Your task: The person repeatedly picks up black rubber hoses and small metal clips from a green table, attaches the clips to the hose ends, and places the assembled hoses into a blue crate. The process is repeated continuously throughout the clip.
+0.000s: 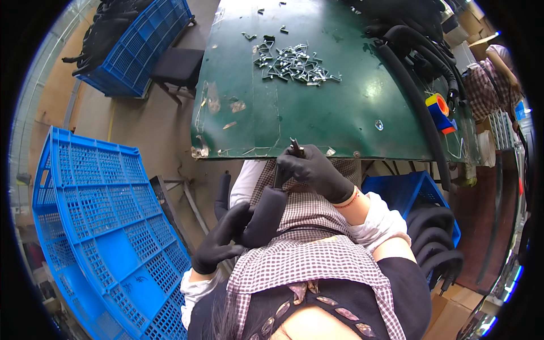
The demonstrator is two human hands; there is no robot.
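Note:
My left hand (220, 242), in a black glove, curls round the lower part of a curved black foam-padded bar (267, 215), its thumb stretched out below. The bar stands tilted in front of my checked apron. At its upper end, the thinner dark part is pinched by my black-gloved right hand (314, 173), just short of the table's near edge. A small dark tip pokes out above the right fingers; its exact kind is hard to make out. Farther off on the green table (334, 122) lies a heap of small bent metal pins (294, 65).
Blue plastic crates (107, 226) stand on the left, and another blue crate (133, 51) holds black pieces behind a dark stool (178, 65). Black foam tubes (411, 96) and a yellow-and-blue tape dispenser (439, 110) line the table's right. Curved padded bars (433, 238) fill a crate at right. Another person (490, 79) is beyond.

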